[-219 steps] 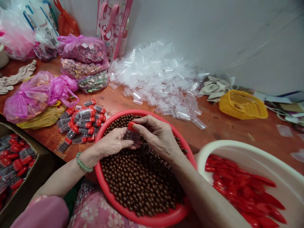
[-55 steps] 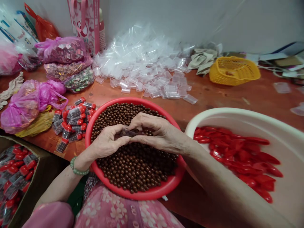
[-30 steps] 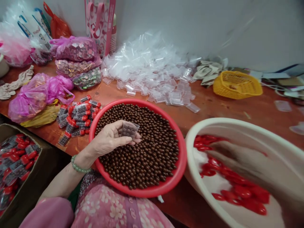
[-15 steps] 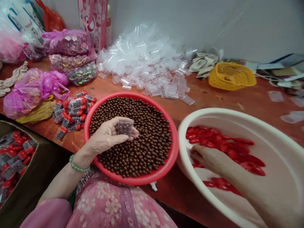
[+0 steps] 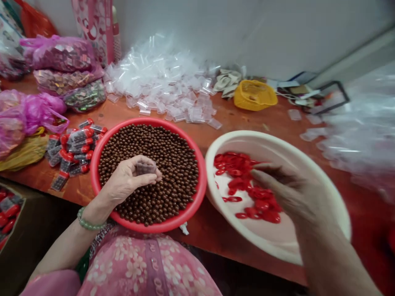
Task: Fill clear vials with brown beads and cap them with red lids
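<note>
My left hand (image 5: 128, 181) is closed on a small clear plastic case (image 5: 146, 168) filled with brown balls, held over the red basin (image 5: 197, 164) of brown balls (image 5: 166, 156). My right hand (image 5: 290, 193) hovers above the white basin (image 5: 277, 142) that holds red caps (image 5: 247, 181). It is blurred by motion, fingers pointing left over the caps; whether it holds one I cannot tell.
A heap of empty clear cases (image 5: 160, 82) lies at the back. Filled red-capped cases (image 5: 70, 144) sit left of the red basin, more in a box (image 5: 8, 205) at lower left. Pink bags (image 5: 58, 57) stand at the far left, a yellow basket (image 5: 254, 94) behind.
My right hand left the filled case, reached into the white basin among the red caps, and has now lifted above them. The view has swung to the right.
</note>
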Available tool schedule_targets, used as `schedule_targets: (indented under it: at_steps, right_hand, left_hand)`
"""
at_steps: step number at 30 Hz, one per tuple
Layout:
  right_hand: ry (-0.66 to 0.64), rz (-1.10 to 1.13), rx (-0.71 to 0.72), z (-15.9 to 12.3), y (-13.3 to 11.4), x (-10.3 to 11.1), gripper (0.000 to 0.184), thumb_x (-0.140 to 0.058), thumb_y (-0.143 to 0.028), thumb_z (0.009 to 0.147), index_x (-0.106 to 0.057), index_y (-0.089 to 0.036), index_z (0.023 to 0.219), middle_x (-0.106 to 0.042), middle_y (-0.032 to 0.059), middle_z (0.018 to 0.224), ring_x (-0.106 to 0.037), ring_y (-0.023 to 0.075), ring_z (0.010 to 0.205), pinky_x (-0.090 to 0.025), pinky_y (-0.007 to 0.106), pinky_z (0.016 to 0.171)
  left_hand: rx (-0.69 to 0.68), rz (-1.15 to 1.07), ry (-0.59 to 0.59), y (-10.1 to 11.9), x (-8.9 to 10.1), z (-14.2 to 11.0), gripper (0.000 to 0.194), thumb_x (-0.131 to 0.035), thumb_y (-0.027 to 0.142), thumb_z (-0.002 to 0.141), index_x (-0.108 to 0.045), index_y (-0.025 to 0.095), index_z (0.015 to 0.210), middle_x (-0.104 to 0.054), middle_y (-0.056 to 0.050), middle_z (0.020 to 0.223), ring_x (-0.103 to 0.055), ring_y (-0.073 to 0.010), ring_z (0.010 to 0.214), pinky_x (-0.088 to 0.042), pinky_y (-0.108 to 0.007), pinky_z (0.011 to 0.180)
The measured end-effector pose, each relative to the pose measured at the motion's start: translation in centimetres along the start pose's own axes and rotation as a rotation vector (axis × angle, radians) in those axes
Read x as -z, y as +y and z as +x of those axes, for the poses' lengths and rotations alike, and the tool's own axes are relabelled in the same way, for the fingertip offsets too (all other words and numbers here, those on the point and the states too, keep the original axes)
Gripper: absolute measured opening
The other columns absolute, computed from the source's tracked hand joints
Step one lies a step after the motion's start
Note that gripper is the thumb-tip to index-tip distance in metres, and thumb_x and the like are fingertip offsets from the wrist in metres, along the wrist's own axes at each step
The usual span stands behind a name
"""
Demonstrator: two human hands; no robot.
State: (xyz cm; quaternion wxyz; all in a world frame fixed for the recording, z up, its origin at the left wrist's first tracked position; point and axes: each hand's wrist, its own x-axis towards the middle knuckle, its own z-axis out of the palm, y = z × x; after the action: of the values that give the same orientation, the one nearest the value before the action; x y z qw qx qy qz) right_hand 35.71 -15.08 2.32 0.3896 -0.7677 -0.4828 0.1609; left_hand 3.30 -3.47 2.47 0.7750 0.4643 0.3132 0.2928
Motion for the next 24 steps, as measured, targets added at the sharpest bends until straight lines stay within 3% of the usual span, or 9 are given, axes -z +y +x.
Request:
schedule_targets:
  at_steps: [4,6,10,13,16,19,24]
  right_hand:
    - [0.129,0.367,-0.083,-1.3,-4.2,-2.5,0.012,-0.075,-0.028,0.077,-0.067,-0.025,0.086,-0.070,0.0050,0.085,-0.066,0.0168,0.072,-0.054,0.032,0.071]
    - [0.111,0.496,0.053,-2.1,-6.1,-4.9,0.010,-0.074,-0.023,0.078,-0.068,-0.025,0.084,-0.069,0.0028,0.088,-0.066,0.0158,0.077,-0.054,0.031,0.075]
    - [0.080,0.505,0.396,-3.4,-8.3,-9.2,0.015,-0.071,-0.012,0.079,-0.069,-0.025,0.087,-0.069,-0.0002,0.083,-0.066,0.0157,0.080,-0.054,0.029,0.075]
    - [0.048,0.465,0.514,-3.7,-9.1,-10.4,0.023,-0.068,-0.004,0.079,-0.069,-0.025,0.089,-0.070,-0.0003,0.084,-0.066,0.0154,0.081,-0.055,0.029,0.074]
    - [-0.120,0.401,0.594,-3.4,-9.8,-10.0,0.024,-0.068,-0.004,0.079,-0.069,-0.025,0.090,-0.070,-0.0002,0.082,-0.067,0.0152,0.079,-0.056,0.028,0.072]
    - [-0.332,0.370,0.545,-2.9,-10.2,-9.4,0.016,-0.070,-0.011,0.080,-0.070,-0.025,0.088,-0.072,0.0009,0.084,-0.068,0.0158,0.080,-0.057,0.026,0.071]
    - [-0.365,0.615,0.204,-2.7,-10.1,-9.6,0.020,-0.076,-0.021,0.078,-0.070,-0.026,0.096,-0.072,-0.0005,0.080,-0.068,0.0134,0.073,-0.057,0.022,0.065]
  left_hand:
    - [0.049,-0.020,-0.033,-0.2,-1.0,0.2,0.024,-0.078,0.023,0.075,-0.061,0.014,0.088,-0.073,-0.005,0.092,-0.071,-0.0136,0.080,-0.054,-0.023,0.071]
    - [0.077,-0.059,-0.033,-0.2,-1.5,0.3,0.029,-0.079,0.028,0.074,-0.059,0.014,0.089,-0.072,-0.006,0.096,-0.071,-0.0151,0.083,-0.055,-0.025,0.072]
    - [0.054,-0.078,0.009,-0.6,-1.6,0.4,0.035,-0.080,0.035,0.072,-0.059,0.014,0.091,-0.067,-0.004,0.094,-0.068,-0.0146,0.082,-0.057,-0.029,0.075]
    - [0.008,-0.083,0.057,-0.9,-0.9,0.5,0.035,-0.081,0.031,0.069,-0.058,0.015,0.088,-0.065,-0.001,0.087,-0.064,-0.0125,0.078,-0.055,-0.029,0.074]
    - [-0.052,0.003,0.109,-0.9,0.0,0.5,0.028,-0.079,0.023,0.070,-0.059,0.015,0.088,-0.065,0.000,0.085,-0.061,-0.0104,0.078,-0.051,-0.026,0.079]
    - [-0.088,0.152,0.136,-0.6,0.4,0.4,0.024,-0.077,0.018,0.071,-0.061,0.014,0.088,-0.066,0.000,0.085,-0.060,-0.0097,0.079,-0.047,-0.024,0.079]
    - [-0.098,0.230,0.068,-0.2,0.3,0.0,0.022,-0.074,0.012,0.071,-0.061,0.014,0.088,-0.064,0.000,0.083,-0.060,-0.0096,0.076,-0.046,-0.024,0.077]
